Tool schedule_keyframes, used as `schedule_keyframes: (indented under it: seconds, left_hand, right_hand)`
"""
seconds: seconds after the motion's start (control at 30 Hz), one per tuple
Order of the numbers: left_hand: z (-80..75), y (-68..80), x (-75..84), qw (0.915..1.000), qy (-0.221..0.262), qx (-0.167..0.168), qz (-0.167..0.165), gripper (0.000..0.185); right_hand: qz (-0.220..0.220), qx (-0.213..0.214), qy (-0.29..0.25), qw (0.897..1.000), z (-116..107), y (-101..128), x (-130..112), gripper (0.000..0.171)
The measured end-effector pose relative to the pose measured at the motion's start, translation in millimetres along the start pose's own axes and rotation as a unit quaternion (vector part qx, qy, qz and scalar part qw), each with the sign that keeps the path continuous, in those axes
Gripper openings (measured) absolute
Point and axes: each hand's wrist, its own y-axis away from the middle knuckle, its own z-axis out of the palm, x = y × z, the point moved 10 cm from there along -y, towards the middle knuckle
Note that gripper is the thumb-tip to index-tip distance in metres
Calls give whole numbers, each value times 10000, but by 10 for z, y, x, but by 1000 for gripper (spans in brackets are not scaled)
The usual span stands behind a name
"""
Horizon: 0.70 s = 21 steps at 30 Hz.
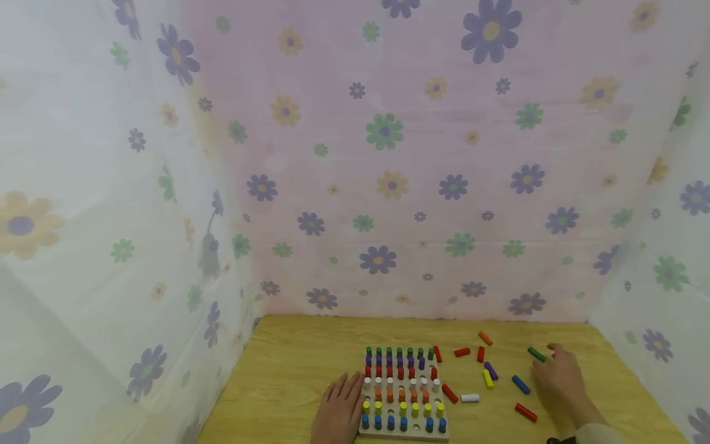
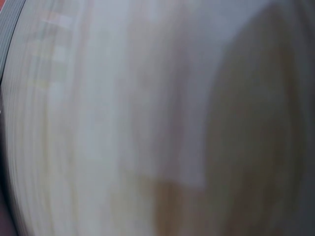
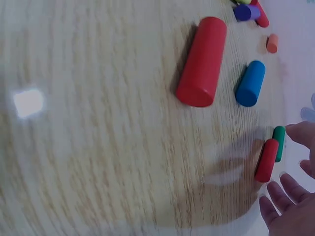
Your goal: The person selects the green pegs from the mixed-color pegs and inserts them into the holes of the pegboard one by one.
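My left hand [image 1: 337, 410] lies flat on the table with fingers extended, right at the left edge of a wooden pegboard [image 1: 405, 436]. The board carries rows of upright pegs in green, purple, red, white, orange, yellow and blue, with bare holes in some rows. On the right, my right hand [image 1: 561, 376] reaches over the table, its fingertips close to a lying green peg [image 1: 537, 354]. The right wrist view shows the thumb and fingers spread apart around the green peg and a red peg [image 3: 267, 160], with nothing gripped. That red peg is hidden in the head view.
Loose pegs lie between board and right hand: a blue peg [image 1: 521, 384], a red peg [image 1: 526, 412], a yellow peg [image 1: 488, 378], a purple peg [image 1: 491, 370], a white peg [image 1: 470, 398], an orange peg [image 1: 485, 338] and several more red ones. Flowered curtains [image 1: 421, 154] enclose the table.
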Motion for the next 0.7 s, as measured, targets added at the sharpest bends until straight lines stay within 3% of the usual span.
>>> schedule_keyframes:
  seconds: [0.13,0.4,0.7]
  left_hand:
    - [-8,15,11,10000,-5,11,22,64]
    - [-31,13,9,9999,-88,29,55,61]
    - [2,14,11,10000,-13,-42,6,63]
  right_hand:
    - [208,-135,-126,9996,2,-7,118,71]
    - [24,-284,97,9995,13,-98,111,69]
    - [109,-429,256,9987,41,-145,111,65]
